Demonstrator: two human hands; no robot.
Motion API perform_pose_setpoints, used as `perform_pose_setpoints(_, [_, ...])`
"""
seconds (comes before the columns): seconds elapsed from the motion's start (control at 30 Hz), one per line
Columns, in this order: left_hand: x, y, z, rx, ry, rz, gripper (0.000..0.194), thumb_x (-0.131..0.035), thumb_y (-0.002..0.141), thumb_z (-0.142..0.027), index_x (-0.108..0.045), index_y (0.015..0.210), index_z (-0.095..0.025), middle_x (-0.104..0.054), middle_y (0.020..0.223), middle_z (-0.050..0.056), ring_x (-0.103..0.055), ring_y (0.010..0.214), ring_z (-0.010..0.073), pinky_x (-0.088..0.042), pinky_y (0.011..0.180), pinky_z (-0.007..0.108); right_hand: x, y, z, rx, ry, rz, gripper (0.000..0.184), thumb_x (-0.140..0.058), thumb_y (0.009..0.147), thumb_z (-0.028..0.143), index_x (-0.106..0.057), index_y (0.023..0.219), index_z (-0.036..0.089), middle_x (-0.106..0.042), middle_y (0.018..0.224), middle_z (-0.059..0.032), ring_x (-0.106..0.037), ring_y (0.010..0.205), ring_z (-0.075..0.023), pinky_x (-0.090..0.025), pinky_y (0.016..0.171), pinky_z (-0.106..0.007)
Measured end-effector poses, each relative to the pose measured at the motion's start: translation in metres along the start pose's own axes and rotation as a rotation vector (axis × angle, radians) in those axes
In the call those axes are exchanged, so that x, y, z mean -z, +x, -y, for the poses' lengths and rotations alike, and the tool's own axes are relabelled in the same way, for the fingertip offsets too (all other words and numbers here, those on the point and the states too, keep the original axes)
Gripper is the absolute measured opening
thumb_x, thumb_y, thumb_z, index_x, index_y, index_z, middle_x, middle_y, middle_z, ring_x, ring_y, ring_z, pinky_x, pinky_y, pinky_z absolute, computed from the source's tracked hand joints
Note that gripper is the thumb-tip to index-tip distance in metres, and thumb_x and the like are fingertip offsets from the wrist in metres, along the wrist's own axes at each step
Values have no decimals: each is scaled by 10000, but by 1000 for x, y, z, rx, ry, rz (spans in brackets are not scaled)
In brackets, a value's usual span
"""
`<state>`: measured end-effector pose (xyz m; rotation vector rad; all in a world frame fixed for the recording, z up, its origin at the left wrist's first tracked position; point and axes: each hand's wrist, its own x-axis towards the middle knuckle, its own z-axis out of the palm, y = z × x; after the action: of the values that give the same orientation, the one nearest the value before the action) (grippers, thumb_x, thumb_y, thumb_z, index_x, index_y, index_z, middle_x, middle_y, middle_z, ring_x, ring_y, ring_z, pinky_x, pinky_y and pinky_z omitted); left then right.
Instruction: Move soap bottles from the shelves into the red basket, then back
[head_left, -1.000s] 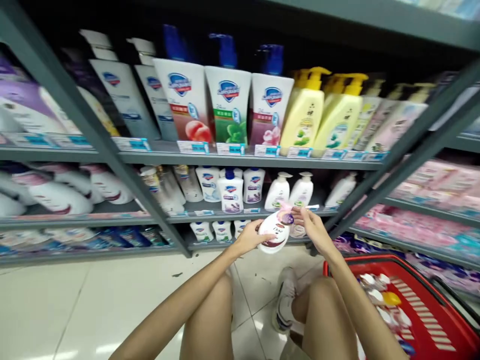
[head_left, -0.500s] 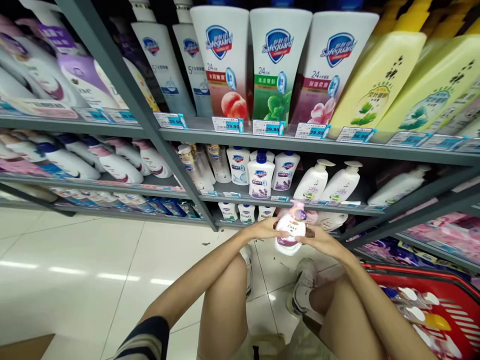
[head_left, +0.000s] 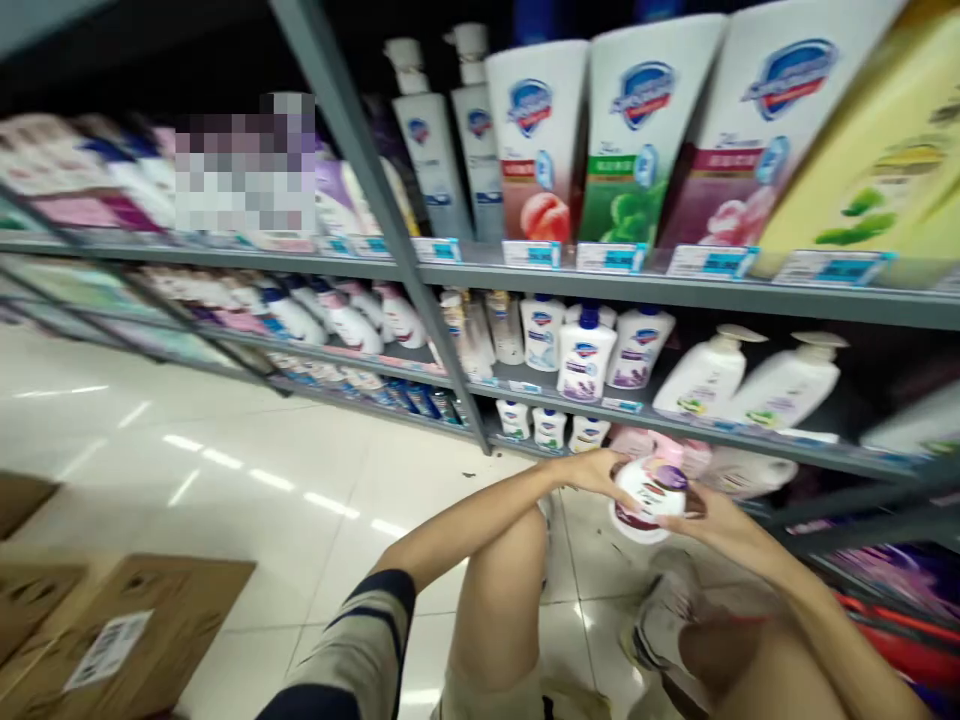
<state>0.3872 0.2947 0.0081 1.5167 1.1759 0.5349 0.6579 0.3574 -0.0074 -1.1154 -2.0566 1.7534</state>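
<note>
Both my hands grip a white pump bottle point(head_left: 651, 498) with a pink pump and a dark maroon band near its base. My left hand point(head_left: 600, 475) has its fingers round the bottle's left side. On the opposite side my right hand point(head_left: 701, 515) holds it, thumb across the front. The bottle is in front of the bottom shelf, above my shoes. Just behind it stand pink bottles point(head_left: 630, 442) and small white bottles point(head_left: 550, 428) on that shelf. Motion blurs the label.
Grey shelves point(head_left: 525, 275) hold big Safeguard bottles point(head_left: 536, 150) on top and lavender-labelled bottles point(head_left: 586, 355) in the middle row. Cardboard boxes point(head_left: 180, 600) lie on the tiled floor at left. A red basket point(head_left: 900, 640) stands at lower right.
My view has swung left, so the shelves appear further right and the cardboard boxes show more. The pump bottle stays in both hands, its top now tipped more toward the shelf.
</note>
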Motion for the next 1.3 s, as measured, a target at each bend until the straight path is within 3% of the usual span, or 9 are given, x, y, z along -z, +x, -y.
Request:
perform_pose_setpoints(0.13, [7,-2,-3,2,-47,-79,729,-983,559,-516,-740,1154,-173,-765,1069,57,-704,964,252,-534,794,321,6,13,-13,-37,18,-99,683,-938,650,468,-737,1248,204,-773,1251,-155,-747,1136,-416,-661,958,-477])
perform_pose_setpoints(0.33, [4,-7,-2,27,-157,-61,649,-998,538,-518,-743,1043,-201,-748,973,19,-674,848,201,-515,725,304,4,6,-7,-36,-2,-98,712,-918,682,515,-722,1297,214,-749,1316,-143,-724,1201,-405,-661,982,-439])
perform_pose_setpoints(0.5, [9,-2,7,26,-276,-115,620,-979,563,-573,-757,972,-164,-742,905,44,-662,777,180,-523,686,299,-1,10,9,6,68,-112,609,-860,750,579,-735,1242,242,-730,1362,-115,-706,1248,-370,-619,1061,-458])
perform_pose_setpoints(0.67, [6,-4,4,-21,-431,-258,830,-908,523,-756,-770,1014,-101,-774,943,103,-682,785,185,-542,758,315,-20,7,38,108,146,-218,564,-856,720,662,-755,1056,221,-782,1231,-122,-732,1171,-371,-590,1073,-515])
perform_pose_setpoints(0.8, [4,-2,-1,-86,-439,-328,807,-898,572,-754,-768,992,-78,-784,920,111,-695,794,201,-531,760,303,-26,8,47,173,213,-247,585,-861,720,665,-717,1040,196,-791,1132,-112,-741,1084,-322,-581,1052,-509])
perform_pose_setpoints(1.03, [-2,8,-4,-108,-429,-276,731,-921,634,-668,-763,1058,-94,-795,904,101,-713,808,215,-550,747,298,-18,4,31,155,245,-262,566,-864,748,636,-692,1065,200,-783,1021,-47,-721,1007,-248,-625,928,-413])
perform_pose_setpoints(1.2, [-12,14,-4,-67,-370,-214,663,-945,645,-597,-765,1037,-94,-784,883,96,-702,778,201,-526,688,277,-7,-5,17,176,232,-147,599,-900,760,547,-674,1189,196,-772,1202,-80,-721,1117,-277,-574,1064,-469])
perform_pose_setpoints(1.3, [-20,17,-4,-65,-355,-202,683,-946,645,-596,-749,1054,-86,-775,884,100,-684,733,179,-497,628,254,-2,-7,12,144,230,-146,655,-925,736,510,-654,1236,184,-759,1248,-105,-724,1130,-291,-560,1088,-494])
